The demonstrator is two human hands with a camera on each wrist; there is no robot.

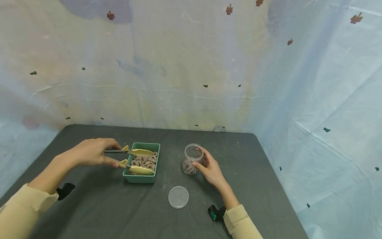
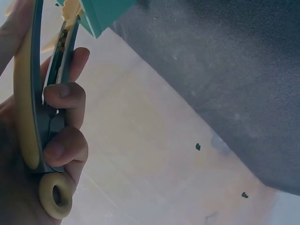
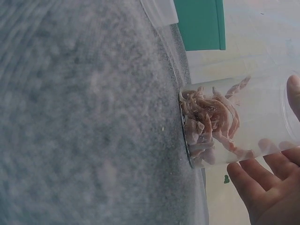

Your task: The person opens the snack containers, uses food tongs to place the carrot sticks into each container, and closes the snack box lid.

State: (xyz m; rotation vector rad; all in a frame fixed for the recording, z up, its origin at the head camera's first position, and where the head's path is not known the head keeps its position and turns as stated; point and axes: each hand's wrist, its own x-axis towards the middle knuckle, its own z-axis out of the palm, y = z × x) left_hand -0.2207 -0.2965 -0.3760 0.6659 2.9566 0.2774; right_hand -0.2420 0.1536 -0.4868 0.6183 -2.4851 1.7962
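Observation:
My left hand grips yellow-tipped tongs by their handles, fingers curled round them in the left wrist view. Both tong heads lie spread apart within the green rectangular container, one along each side of its brownish-grey, strip-like pieces. To the right, my right hand holds a clear, lidless jar between thumb and fingers. Upright on the table, this jar has similar strips in its lower part, seen closely in the right wrist view.
A round translucent lid lies flat in front, between container and jar. The dark cloth-covered table ends at a pale, patterned sheet behind, with another stretch of sheeting on the right. Small crumbs lie scattered on the cloth.

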